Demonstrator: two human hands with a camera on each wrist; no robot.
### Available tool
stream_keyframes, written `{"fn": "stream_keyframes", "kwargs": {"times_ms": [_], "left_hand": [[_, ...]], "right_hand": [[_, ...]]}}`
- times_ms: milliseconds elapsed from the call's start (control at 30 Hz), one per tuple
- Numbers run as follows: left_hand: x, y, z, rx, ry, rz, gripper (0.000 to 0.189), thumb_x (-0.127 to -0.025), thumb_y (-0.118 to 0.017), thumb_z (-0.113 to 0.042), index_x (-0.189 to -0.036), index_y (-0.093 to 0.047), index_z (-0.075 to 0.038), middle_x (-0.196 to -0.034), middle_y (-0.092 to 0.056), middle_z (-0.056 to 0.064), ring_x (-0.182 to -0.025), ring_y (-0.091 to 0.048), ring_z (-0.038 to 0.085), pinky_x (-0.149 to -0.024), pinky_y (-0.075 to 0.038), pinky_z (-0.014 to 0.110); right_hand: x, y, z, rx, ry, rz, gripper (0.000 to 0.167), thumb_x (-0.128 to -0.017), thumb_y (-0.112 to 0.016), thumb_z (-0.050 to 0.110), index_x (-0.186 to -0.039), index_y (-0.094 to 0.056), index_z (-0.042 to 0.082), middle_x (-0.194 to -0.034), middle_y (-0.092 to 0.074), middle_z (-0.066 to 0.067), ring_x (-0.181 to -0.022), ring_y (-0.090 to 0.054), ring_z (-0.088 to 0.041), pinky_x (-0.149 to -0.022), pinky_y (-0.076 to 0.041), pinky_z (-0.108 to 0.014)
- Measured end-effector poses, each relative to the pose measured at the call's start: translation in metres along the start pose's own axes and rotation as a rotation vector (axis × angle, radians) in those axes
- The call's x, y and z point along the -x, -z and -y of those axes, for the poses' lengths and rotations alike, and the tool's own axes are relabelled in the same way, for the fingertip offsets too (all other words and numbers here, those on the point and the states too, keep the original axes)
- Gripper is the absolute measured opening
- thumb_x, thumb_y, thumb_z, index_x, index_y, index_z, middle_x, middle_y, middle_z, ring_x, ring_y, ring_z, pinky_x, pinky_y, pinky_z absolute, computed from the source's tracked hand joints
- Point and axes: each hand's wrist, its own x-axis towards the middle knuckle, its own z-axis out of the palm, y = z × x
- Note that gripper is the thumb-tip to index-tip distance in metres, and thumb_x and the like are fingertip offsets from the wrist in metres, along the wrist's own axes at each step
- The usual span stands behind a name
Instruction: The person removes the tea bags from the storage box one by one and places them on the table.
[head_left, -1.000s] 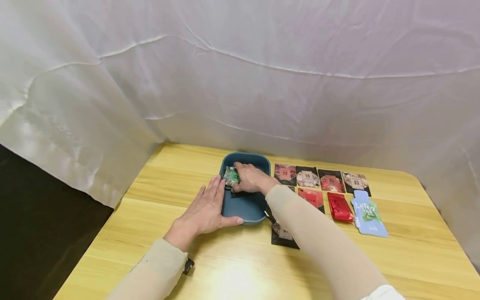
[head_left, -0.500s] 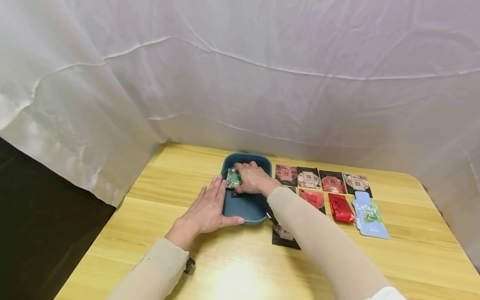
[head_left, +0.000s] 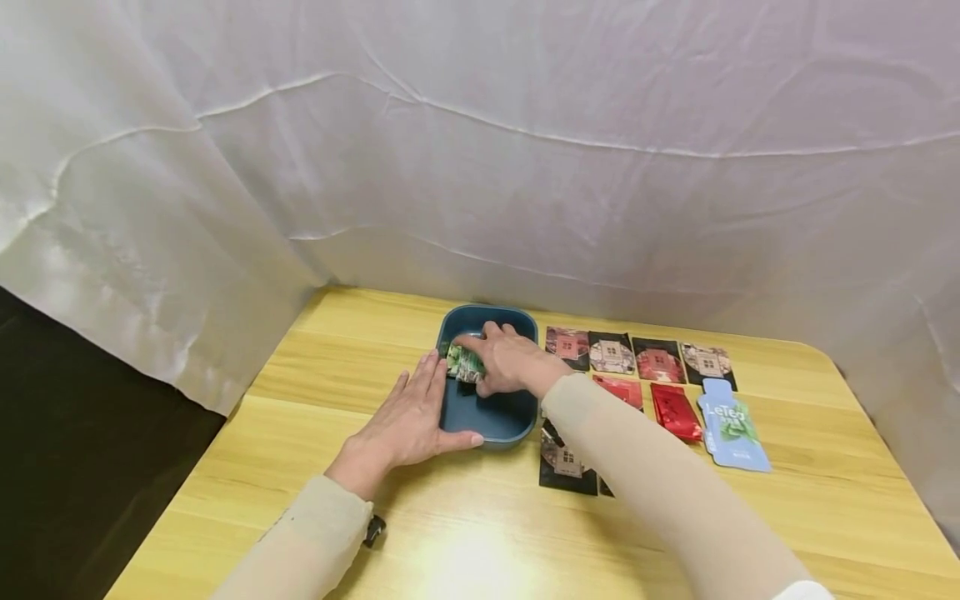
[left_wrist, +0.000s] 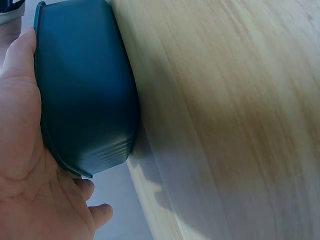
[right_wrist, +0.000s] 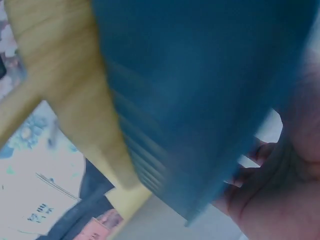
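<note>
A deep blue plastic bin (head_left: pixel 491 429) stands near the back of the table. Along its left rim lies my left hand (head_left: pixel 408 417), fingers straight, thumb stretched along the front rim. In the left wrist view the palm of the left hand (left_wrist: pixel 25 125) is against the bin's rim. My right hand (head_left: pixel 513 358) reaches down inside the bin and holds a green tea sachet (head_left: pixel 469 367) between index finger and thumb, the index finger along its far edge. A dark item (head_left: pixel 467 389) shows partly beneath that sachet. The right wrist view shows mostly the bin's outer wall (right_wrist: pixel 185 100).
Right of the bin, a back row of dark and pink tea sachets (head_left: pixel 611 354) lies flat. In front are a red sachet (head_left: pixel 618 390), a shiny red packet (head_left: pixel 677 412), a light blue LeTea packet (head_left: pixel 735 425) and a black sachet (head_left: pixel 566 462). A pale curtain (head_left: pixel 480 183) hangs behind.
In the bin, the green sachet has turned slightly, and the right index finger has stretched out to the left over it. My left hand has stayed at the rim.
</note>
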Motion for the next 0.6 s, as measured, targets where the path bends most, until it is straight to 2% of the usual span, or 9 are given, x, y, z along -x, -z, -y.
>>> {"fn": "stream_keyframes", "kwargs": {"times_ms": [133, 267, 500, 600], "left_hand": [[-0.001, 0.001, -0.001, 0.003, 0.002, 0.007, 0.134, -0.083, -0.055, -0.091, -0.168, -0.005, 0.000, -0.177, 0.007, 0.017, -0.165, 0.003, 0.029, -0.133, -0.009, 0.054], [-0.002, 0.001, -0.001, 0.006, -0.007, 0.005, 0.135, -0.083, -0.055, -0.091, -0.168, -0.005, 0.000, -0.177, 0.007, 0.017, -0.165, 0.002, 0.029, -0.133, -0.010, 0.054], [-0.003, 0.001, 0.004, 0.000, -0.008, -0.003, 0.136, -0.081, -0.052, -0.094, -0.169, -0.004, -0.002, -0.177, 0.006, 0.017, -0.165, 0.001, 0.030, -0.133, -0.011, 0.053], [-0.003, 0.002, 0.007, 0.007, -0.004, -0.007, 0.137, -0.081, -0.052, -0.095, -0.169, -0.004, -0.002, -0.177, 0.007, 0.017, -0.165, 0.001, 0.030, -0.133, -0.010, 0.053]], "right_hand": [[0.013, 0.012, -0.002, -0.062, 0.036, -0.044, 0.086, -0.093, -0.079, 0.038, -0.166, -0.032, 0.039, -0.157, -0.042, -0.016, -0.138, -0.046, -0.035, -0.105, -0.051, -0.055], [0.034, 0.024, -0.006, -0.095, 0.062, -0.078, 0.084, -0.094, -0.079, 0.036, -0.164, -0.034, 0.039, -0.157, -0.042, -0.015, -0.141, -0.045, -0.036, -0.105, -0.051, -0.056], [0.077, 0.039, -0.024, -0.086, 0.075, -0.149, 0.086, -0.091, -0.081, 0.031, -0.164, -0.035, 0.038, -0.154, -0.044, -0.014, -0.134, -0.049, -0.033, -0.091, -0.057, -0.052], [0.095, 0.042, -0.033, -0.075, 0.066, -0.165, 0.087, -0.090, -0.080, 0.030, -0.164, -0.035, 0.038, -0.153, -0.044, -0.014, -0.132, -0.048, -0.032, -0.089, -0.057, -0.052]]}}
